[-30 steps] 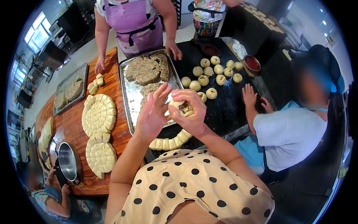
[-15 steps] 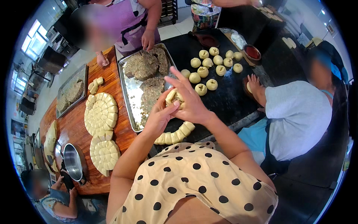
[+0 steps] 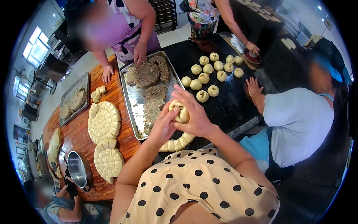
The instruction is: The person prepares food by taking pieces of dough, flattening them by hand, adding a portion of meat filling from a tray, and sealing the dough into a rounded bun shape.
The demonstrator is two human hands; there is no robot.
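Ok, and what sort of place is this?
Probably a bakery kitchen: portioned dough on the wooden table, dough balls on the black worktop, and a dark shelved rack beyond.

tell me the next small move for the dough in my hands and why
Probably gather and pinch the rim of the pale round dough ball inward, since its top gapes open while your left hand and right hand cup it.

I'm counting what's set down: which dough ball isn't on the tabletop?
The dough ball cupped between the camera wearer's left hand and right hand; the other dough balls rest on the black tabletop.
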